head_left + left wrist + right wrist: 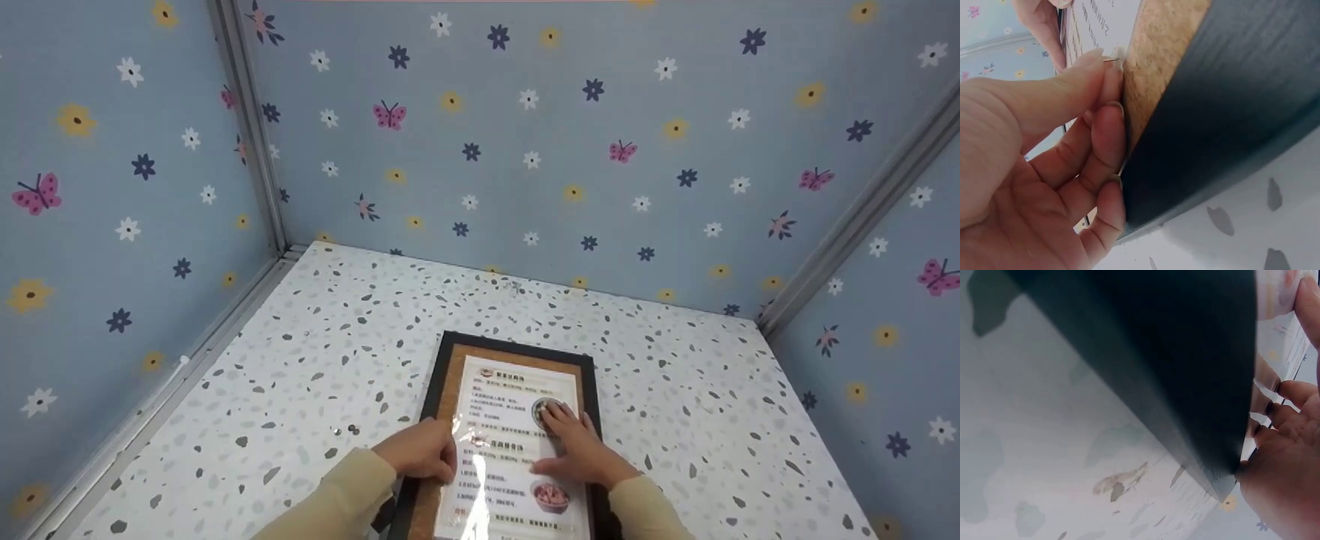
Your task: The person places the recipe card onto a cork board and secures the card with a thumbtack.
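A black-framed cork board (519, 347) lies on the table with a laminated recipe sheet (495, 420) on it. At the sheet's left edge, my left hand (426, 451) pinches a pin (1111, 59) between thumb and forefinger. Its thin metal point shows in the left wrist view, directed at the sheet's edge beside the bare cork (1157, 50); its head is hidden by the fingers. Whether the point touches the sheet cannot be made out. With fingers spread, my right hand (577, 450) rests on the right side of the sheet, partly covering a printed food picture.
A few small shiny metal pieces (346, 430) lie on the speckled table (360, 315) left of the board. Flower-patterned panels (525, 150) enclose the table at the back and both sides, with grey metal posts (251, 120) at the corners.
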`<state>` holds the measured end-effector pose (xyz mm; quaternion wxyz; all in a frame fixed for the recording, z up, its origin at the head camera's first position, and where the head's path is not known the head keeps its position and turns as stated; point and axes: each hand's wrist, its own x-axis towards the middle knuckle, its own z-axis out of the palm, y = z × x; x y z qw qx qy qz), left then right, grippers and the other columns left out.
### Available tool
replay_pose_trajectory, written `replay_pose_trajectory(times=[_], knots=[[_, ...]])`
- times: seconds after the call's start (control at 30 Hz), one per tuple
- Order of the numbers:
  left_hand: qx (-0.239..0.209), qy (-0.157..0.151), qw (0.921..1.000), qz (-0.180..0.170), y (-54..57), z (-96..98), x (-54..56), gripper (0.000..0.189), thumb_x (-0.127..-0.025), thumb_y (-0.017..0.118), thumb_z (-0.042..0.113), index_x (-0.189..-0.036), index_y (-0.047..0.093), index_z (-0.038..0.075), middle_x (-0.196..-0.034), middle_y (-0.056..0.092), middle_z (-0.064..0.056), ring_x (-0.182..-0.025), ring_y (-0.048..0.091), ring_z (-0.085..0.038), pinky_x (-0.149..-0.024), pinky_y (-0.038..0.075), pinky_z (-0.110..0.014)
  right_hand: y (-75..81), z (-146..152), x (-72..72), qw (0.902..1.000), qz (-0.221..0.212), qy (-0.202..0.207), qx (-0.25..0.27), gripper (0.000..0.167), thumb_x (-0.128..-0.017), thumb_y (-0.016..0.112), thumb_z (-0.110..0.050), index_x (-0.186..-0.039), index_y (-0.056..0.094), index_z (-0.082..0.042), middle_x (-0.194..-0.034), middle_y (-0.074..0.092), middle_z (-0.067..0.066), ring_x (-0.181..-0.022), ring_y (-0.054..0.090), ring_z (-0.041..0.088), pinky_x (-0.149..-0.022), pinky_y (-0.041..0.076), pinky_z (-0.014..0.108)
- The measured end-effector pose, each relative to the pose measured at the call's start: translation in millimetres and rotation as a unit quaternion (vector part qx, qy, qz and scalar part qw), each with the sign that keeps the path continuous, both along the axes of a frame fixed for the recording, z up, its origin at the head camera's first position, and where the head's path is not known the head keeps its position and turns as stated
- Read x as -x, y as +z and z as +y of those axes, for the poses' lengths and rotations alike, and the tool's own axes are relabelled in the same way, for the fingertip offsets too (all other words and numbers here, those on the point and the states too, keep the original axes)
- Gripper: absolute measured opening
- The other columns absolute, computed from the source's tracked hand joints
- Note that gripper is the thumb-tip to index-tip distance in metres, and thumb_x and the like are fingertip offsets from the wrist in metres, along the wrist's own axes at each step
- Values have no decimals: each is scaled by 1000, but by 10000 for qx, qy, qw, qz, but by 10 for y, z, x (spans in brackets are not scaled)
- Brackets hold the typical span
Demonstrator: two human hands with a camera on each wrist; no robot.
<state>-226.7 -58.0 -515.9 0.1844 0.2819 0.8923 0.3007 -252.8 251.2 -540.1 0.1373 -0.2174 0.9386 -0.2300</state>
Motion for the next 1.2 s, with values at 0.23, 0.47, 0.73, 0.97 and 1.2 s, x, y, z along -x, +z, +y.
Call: replay_pose_trajectory(times=[0.23,0.47,0.73,0.97,1.2], knots=[[45,-19,10000,-3,-4,23,6,11,-74,80,3,-69,75,12,-59,61,10,-53,54,-7,-53,45,-23,-3,10,5,10000,52,53,-50,103,-79,75,-56,-153,30,1,-161,16,20,-148,8,41,-114,-1,61],[20,-24,10000,90,-9,29,-5,10,-73,80,4,-69,75,11,-59,60,10,-53,53,-7,-52,45,-23,-4,18,4,9999,80,121,-18,102,-80,74,-55,-152,30,2,-161,16,21,-147,9,42,-113,-2,61],[-72,171,9998,-46,-1,26,-12,15,-73,83,7,-66,70,13,-59,58,8,-53,51,-8,-52,43,-24,-14,31,6,9996,133,211,121,102,-81,75,-52,-151,29,5,-160,16,24,-147,8,45,-113,-2,63],[-46,493,9981,355,-38,1,30,31,-65,91,14,-59,61,13,-53,51,9,-49,46,-8,-47,37,-25,-12,34,8,9998,119,177,27,102,-82,73,-55,-152,28,3,-161,15,22,-147,7,42,-113,-2,61],[441,920,9933,540,-21,2,21,41,-61,96,26,-56,56,15,-51,49,9,-47,43,-10,-45,34,-26,-1,86,-9,9995,89,216,224,100,-82,75,-49,-153,27,2,-161,11,22,-147,5,43,-114,-2,61]])
